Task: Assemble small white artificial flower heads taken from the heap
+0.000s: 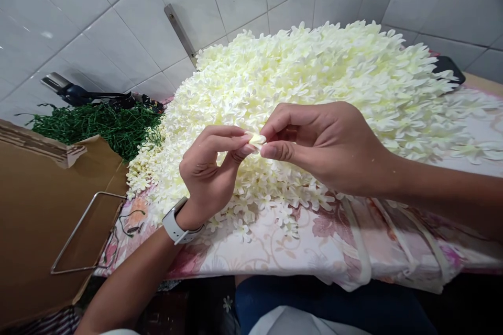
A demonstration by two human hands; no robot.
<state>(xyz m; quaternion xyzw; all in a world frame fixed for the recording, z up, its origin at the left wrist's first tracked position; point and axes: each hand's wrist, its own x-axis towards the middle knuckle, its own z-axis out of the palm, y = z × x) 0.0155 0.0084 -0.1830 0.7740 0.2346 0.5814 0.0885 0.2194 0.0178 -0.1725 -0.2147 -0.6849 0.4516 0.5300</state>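
Between the fingertips of both hands is a small artificial flower (257, 139), white with a pale yellow middle. My left hand (214, 165), with a watch (178, 224) on its wrist, pinches one side of it between thumb and fingers. On the opposite side, the thumb and index finger of my right hand (326, 146) close on its petals. Behind and below the hands spreads a large heap of white artificial flowers (314, 73). My fingers cover part of the held flower.
Green artificial stems (102, 128) lie in a tangle left of the heap. A cardboard box (51, 220) and a bent metal wire frame (74, 230) stand at the left. A dark phone-like object (450, 70) rests at the right. The floral tablecloth (283, 256) covers the table; a tiled wall rises behind.
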